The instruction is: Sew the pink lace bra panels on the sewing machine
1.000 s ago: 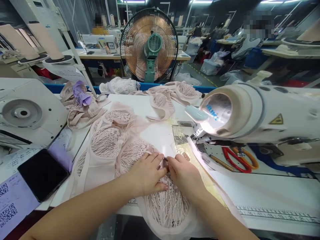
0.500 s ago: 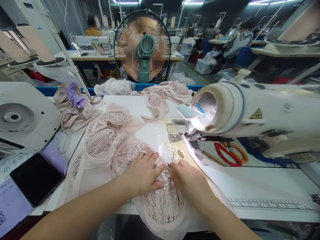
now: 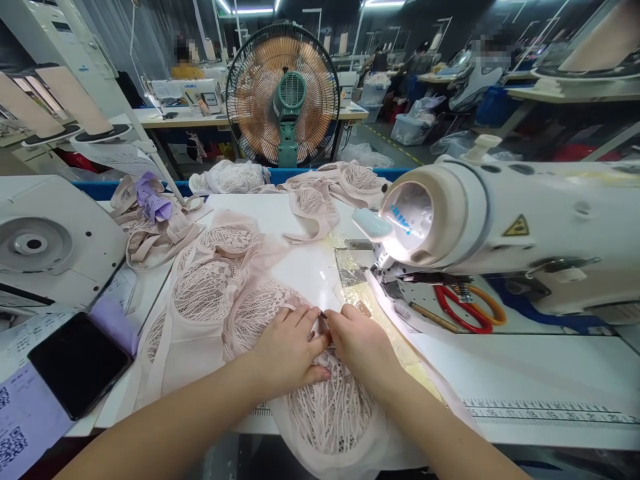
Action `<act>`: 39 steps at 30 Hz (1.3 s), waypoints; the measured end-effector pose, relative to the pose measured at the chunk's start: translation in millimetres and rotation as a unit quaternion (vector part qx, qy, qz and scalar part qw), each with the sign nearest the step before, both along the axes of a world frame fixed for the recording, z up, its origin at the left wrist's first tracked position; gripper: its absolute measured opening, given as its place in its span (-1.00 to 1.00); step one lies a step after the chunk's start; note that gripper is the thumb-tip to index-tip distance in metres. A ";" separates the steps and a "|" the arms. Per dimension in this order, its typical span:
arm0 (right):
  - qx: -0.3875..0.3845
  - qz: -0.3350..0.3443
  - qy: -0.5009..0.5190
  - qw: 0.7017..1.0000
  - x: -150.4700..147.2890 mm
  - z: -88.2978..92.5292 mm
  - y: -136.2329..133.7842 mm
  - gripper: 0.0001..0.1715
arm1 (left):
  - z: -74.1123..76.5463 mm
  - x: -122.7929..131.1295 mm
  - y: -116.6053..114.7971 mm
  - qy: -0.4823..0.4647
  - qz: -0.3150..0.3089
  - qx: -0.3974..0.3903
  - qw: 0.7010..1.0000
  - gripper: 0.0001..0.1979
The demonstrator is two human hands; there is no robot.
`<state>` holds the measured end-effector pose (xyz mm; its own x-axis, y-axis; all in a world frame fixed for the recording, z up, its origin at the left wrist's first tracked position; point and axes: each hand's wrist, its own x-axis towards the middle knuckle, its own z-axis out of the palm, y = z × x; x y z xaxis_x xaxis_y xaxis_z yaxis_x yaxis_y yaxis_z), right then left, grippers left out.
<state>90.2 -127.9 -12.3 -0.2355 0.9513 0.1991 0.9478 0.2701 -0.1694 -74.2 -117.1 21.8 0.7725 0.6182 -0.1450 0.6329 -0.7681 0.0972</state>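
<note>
A pale pink lace bra (image 3: pixel 333 407) lies across the front of the table, its nearest cup hanging over the edge. My left hand (image 3: pixel 289 350) presses on it near the middle, with fingers bent and the thumb gathering the fabric edge. Close beside it, my right hand (image 3: pixel 363 347) is closed around a small dark pointed tool (image 3: pixel 323 315); most of the tool is hidden, so its kind is unclear. The tip touches the fabric edge by my left fingertips.
A sewing machine (image 3: pixel 500 220) stands at the right, with red-handled scissors (image 3: pixel 463 310) below its arm. More lace bras (image 3: pixel 203 290) lie to the left and back. At the left are a phone (image 3: pixel 80 365) and another machine (image 3: pixel 55 243). A large fan (image 3: pixel 290 93) stands behind the table.
My right hand has moved left and slightly up, bringing the tool's tip against my left fingers. My left hand stays nearly in place on the bra.
</note>
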 end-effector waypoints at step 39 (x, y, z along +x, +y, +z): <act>-0.045 -0.014 -0.010 0.999 16.8 7.2 -26.3 -0.78 | -2.6 0.0 0.6 0.011 -0.005 0.021 1.000 -0.43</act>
<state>107.0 -154.2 -5.0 -0.2112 0.9716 0.1070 0.9584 0.2273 -0.1725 -74.2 -116.6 19.2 0.7756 0.6166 -0.1354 0.6269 -0.7775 0.0502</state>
